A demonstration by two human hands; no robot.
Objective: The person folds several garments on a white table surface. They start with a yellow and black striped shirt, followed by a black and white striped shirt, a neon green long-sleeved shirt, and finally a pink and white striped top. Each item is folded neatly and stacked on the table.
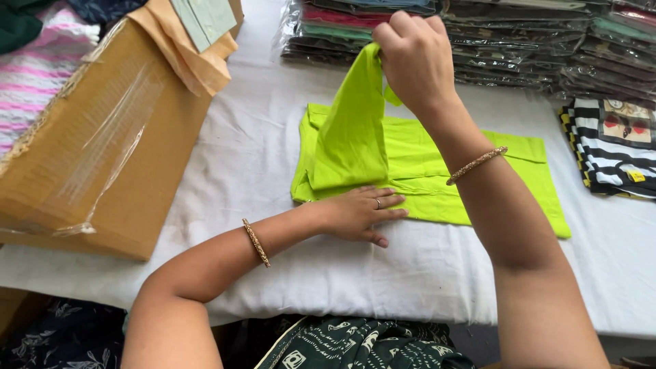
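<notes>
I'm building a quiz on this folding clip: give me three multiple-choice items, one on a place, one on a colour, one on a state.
1. Where is the cardboard box? A left of the garment; B right of it; C on top of it.
2. What colour is the garment? A navy; B lime green; C white.
3. What is the right hand doing? A resting flat; B hanging empty; C gripping a lifted part of the garment.

A: the box lies at the left edge.
B: the cloth is bright lime.
C: the fist holds the fabric up, while the left hand presses flat.

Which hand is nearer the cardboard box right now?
Left. The left hand presses the green garment flat, closer to the cardboard box; the right hand holds fabric up, farther away.
</notes>
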